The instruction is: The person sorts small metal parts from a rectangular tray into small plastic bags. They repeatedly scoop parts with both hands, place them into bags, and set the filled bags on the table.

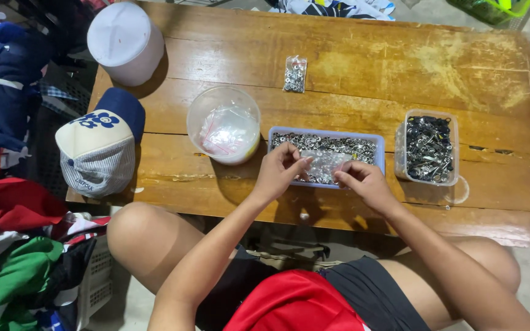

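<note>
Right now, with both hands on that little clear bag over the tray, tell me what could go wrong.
1. The small clear bag is pinched between left hand and right hand right over the blue tray of small metal parts; a slip could scatter pieces.
2. The tray sits near the table front edge, so strays may roll to the floor.
3. The clear tub of dark metal parts stands close by the right hand; an elbow nudge might tip it.

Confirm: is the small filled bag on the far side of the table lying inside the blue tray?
No. The small filled bag lies on the bare wooden table, apart from and beyond the blue tray.
</note>
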